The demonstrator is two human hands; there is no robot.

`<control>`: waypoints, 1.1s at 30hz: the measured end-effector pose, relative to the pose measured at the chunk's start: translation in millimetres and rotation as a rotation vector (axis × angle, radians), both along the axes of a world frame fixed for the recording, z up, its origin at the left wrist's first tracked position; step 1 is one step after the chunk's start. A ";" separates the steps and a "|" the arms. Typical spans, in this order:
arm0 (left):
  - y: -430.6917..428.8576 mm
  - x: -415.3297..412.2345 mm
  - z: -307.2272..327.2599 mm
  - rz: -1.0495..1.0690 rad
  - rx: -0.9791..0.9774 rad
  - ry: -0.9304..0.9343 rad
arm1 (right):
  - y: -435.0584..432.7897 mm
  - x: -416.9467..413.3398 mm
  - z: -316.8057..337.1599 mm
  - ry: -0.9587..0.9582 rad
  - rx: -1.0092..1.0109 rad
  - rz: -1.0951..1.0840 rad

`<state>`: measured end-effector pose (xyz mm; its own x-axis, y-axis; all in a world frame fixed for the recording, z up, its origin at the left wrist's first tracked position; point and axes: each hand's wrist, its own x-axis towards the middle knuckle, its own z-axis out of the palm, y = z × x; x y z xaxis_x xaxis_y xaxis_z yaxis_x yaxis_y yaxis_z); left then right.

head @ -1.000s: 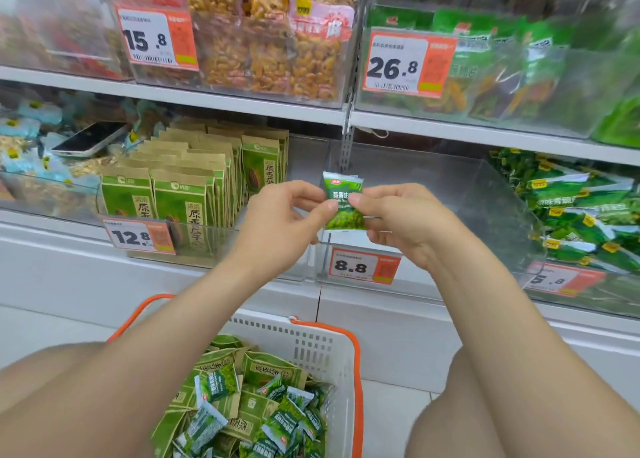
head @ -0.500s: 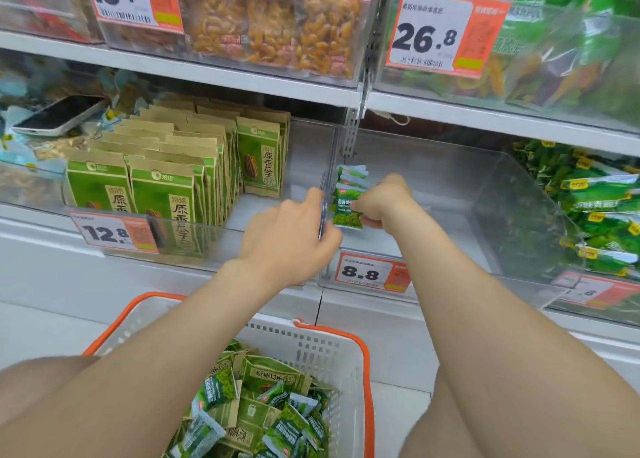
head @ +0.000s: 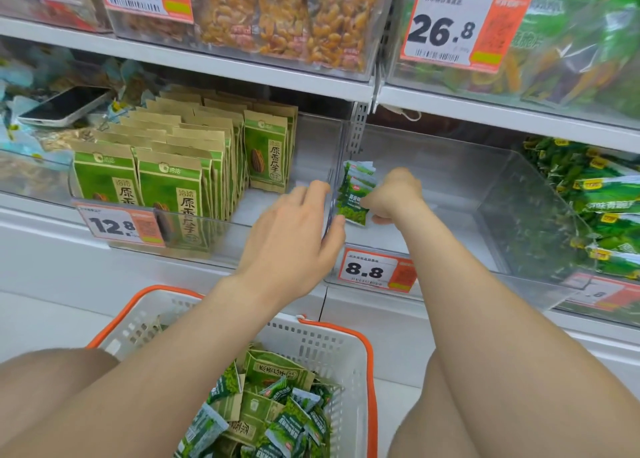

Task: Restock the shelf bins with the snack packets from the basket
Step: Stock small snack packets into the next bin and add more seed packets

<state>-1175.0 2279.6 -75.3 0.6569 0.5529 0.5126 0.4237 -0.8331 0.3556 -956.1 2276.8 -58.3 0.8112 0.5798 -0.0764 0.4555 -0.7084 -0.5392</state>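
Note:
A small stack of green pea snack packets (head: 356,194) stands upright inside the clear bin (head: 485,187) labelled 8.8, against its left wall. My right hand (head: 394,198) reaches into the bin, its curled fingers holding the stack from the right. At the same wall, on the outside, my left hand (head: 291,236) has its fingers straight and its thumb by the wall's front edge. Below, the white basket with an orange rim (head: 370,353) holds several green packets (head: 277,416).
The bin to the left is filled with rows of brown and green seed packets (head: 173,180). A phone (head: 65,106) lies in the far left bin. Green packets (head: 602,208) fill the bin on the right. More full bins sit on the shelf above.
Both hands carried the packet from in front of the shelf into the 8.8 bin. The right hand has set it with others against the left wall; the left hand let go.

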 end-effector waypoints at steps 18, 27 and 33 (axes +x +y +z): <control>-3.3 -80.1 -78.9 -0.044 -0.351 1.380 | -108.2 -184.2 8.3 -0.417 -0.167 0.955; -1.4 -115.9 -181.4 -0.069 -0.322 1.474 | -86.5 -198.8 -49.0 -0.315 -0.654 1.180; -2.3 -116.7 -204.8 -0.127 -0.324 1.577 | -70.6 -195.9 -58.3 -0.269 -0.624 1.188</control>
<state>-1291.7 2277.2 -280.1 0.4377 0.4019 -0.8043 0.4569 -0.8698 -0.1860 -1152.0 2206.2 -116.6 -0.1151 0.8585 -0.4998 0.9931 0.0884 -0.0768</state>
